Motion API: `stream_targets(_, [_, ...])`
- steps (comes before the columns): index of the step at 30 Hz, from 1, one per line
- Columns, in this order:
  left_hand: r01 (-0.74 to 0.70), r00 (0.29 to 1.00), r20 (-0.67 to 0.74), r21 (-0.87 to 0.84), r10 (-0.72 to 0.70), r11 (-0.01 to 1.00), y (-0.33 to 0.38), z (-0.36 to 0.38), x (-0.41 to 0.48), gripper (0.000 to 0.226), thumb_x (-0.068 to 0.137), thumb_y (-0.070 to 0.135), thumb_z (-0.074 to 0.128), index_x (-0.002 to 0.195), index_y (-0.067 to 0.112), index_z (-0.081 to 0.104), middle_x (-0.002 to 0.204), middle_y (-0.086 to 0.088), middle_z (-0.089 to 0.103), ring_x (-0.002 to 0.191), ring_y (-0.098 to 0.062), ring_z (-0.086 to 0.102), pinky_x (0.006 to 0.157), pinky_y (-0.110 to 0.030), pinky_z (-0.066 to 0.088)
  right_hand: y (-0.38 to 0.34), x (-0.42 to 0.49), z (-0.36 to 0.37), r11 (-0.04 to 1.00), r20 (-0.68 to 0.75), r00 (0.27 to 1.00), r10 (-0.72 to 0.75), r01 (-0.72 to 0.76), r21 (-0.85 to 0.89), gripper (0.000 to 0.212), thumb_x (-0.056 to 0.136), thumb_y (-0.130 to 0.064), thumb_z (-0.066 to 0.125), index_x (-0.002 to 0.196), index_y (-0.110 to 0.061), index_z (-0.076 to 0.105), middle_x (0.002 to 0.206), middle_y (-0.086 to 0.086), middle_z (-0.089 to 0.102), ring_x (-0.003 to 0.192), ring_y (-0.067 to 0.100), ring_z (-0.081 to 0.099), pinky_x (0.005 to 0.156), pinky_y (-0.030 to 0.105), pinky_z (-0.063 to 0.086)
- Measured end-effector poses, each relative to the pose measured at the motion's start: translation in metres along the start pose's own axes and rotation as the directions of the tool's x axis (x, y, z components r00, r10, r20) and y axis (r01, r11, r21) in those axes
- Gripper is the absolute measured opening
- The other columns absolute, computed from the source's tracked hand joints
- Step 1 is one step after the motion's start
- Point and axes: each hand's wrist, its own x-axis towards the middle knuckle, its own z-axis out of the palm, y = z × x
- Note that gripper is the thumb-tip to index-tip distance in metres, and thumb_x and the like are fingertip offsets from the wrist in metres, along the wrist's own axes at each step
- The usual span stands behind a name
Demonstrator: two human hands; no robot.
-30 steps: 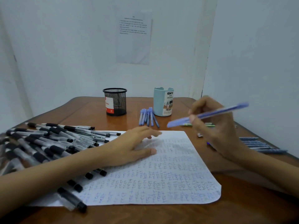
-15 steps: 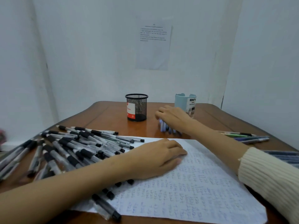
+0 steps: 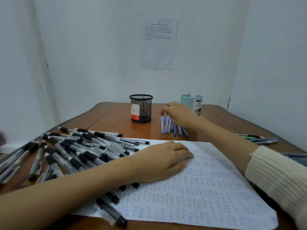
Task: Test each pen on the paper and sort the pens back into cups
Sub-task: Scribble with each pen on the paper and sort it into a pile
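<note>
Arching downward, the fingers (image 3: 164, 111) of the right hand (image 3: 181, 116) met the far ends of a row of pale lilac-blue capped pens (image 3: 166, 126). Whether they pinched one pen or merely touched the ends could not be told.

Item, left hand (image 3: 164, 161): palm down, fingers loosely bent, holding nothing, resting on the white sheet of paper (image 3: 207, 188) and pinning it.

Item, pen row: lying on the brown wooden bench (image 3: 116, 117), just in front of the light-blue plastic cup (image 3: 192, 102) with its printed label. The black wire-mesh cup (image 3: 141, 108) stood beside it, to the left.

Item, paper: covered nearly edge to edge in small blue test marks.

Item, heap of clear-barrelled pens with black grips (image 3: 74, 150): spread over the bench's left side, several overlapping the paper's edge and passing under the left forearm.

Item, right side: a cream ribbed sleeve (image 3: 282, 176), with a few green and dark pens (image 3: 255, 138) lying beyond it.

Item, wall: a printed notice (image 3: 157, 44), too small to read.

Progress, as a judgement: the crowded paper suggested much testing was done. No pen showed above either cup's rim, and the mesh cup looked empty through its wall, so the return to the cups seemed not begun. The pens lay grouped by kind on the bench. Whether the black-gripped heap had been tested could not be told.
</note>
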Motion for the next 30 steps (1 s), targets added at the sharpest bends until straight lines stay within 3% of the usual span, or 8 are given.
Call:
stream_targets(5, [0.017,1.000,0.020,-0.010,-0.017,1.000,0.000,-0.001,-0.002,0.043,0.101,0.036,0.028,0.141,0.025,0.038,0.140,0.009,0.040,0.124,-0.004,0.035,0.105,-0.023,0.029,0.017,-0.034,-0.021,1.000,0.013,1.000,0.007,-0.007,-0.004,0.031,0.093,-0.007,0.045,0.114,-0.022,0.062,0.113,0.004,0.056,0.103,0.021,0.053,0.068,0.027,0.033])
stream_targets(10, [0.011,0.999,0.034,0.003,-0.012,1.000,-0.001,-0.002,-0.001,0.044,0.100,0.039,0.026,0.142,0.029,0.034,0.142,0.014,0.036,0.125,0.003,0.031,0.102,-0.010,0.021,0.048,-0.095,-0.050,0.995,0.167,0.981,0.094,-0.098,0.016,0.027,0.090,-0.013,0.049,0.099,-0.033,0.064,0.099,-0.010,0.060,0.092,0.010,0.054,0.063,0.023,0.036])
stream_targets(16, [-0.014,1.000,0.024,0.026,0.014,1.000,-0.006,0.001,0.002,0.061,0.088,0.057,0.012,0.141,0.034,0.033,0.141,0.018,0.036,0.123,0.010,0.029,0.094,0.005,0.011,0.094,-0.177,-0.086,0.949,0.404,0.889,0.217,-0.290,0.126,0.020,0.089,-0.011,0.059,0.093,-0.030,0.061,0.084,-0.013,0.057,0.078,0.001,0.051,0.063,0.011,0.036])
stream_targets(20, [-0.041,0.998,0.045,0.048,0.039,0.998,-0.008,0.001,0.003,0.058,0.088,0.061,0.007,0.139,0.046,0.029,0.140,0.021,0.036,0.122,0.010,0.031,0.102,-0.004,0.021,0.116,-0.210,-0.081,0.913,0.513,0.821,0.250,-0.376,0.156,0.016,0.089,-0.021,0.061,0.105,-0.024,0.064,0.096,-0.009,0.059,0.081,-0.002,0.050,0.069,0.007,0.035])
stream_targets(22, [-0.046,0.998,0.054,0.082,0.042,0.996,-0.007,0.000,0.003,0.057,0.089,0.058,0.007,0.139,0.046,0.030,0.140,0.019,0.037,0.124,0.006,0.034,0.105,-0.014,0.028,0.119,-0.220,-0.070,0.891,0.483,0.836,0.261,-0.401,0.212,0.019,0.088,-0.020,0.063,0.107,-0.023,0.065,0.099,-0.007,0.060,0.087,0.004,0.051,0.071,0.007,0.036])
stream_targets(27, [-0.010,0.999,0.039,0.121,0.005,0.993,-0.001,-0.004,0.007,0.040,0.099,0.037,0.036,0.138,0.036,0.040,0.143,0.013,0.039,0.128,-0.002,0.035,0.106,-0.020,0.028,0.122,-0.224,-0.061,0.883,0.292,0.913,0.284,-0.368,0.292,0.014,0.081,-0.012,0.070,0.084,-0.024,0.063,0.082,-0.015,0.059,0.089,0.013,0.059,0.068,0.005,0.037])
stream_targets(29, [0.003,0.997,0.070,0.121,-0.012,0.993,0.001,-0.007,0.008,0.040,0.098,0.034,0.040,0.138,0.034,0.041,0.143,0.011,0.039,0.128,-0.003,0.035,0.104,-0.018,0.026,0.118,-0.222,-0.068,0.912,0.120,0.955,0.270,-0.294,0.288,0.017,0.082,-0.009,0.068,0.088,-0.021,0.058,0.082,-0.013,0.060,0.089,0.017,0.064,0.072,0.008,0.043])
stream_targets(30, [0.004,0.997,0.079,0.117,-0.013,0.993,0.003,-0.009,0.008,0.039,0.098,0.033,0.041,0.137,0.034,0.042,0.143,0.011,0.039,0.128,-0.003,0.034,0.103,-0.017,0.025,0.115,-0.220,-0.073,0.919,-0.002,0.965,0.261,-0.248,0.308,0.020,0.082,-0.008,0.067,0.093,-0.019,0.055,0.084,-0.008,0.063,0.086,0.018,0.066,0.074,0.016,0.049])
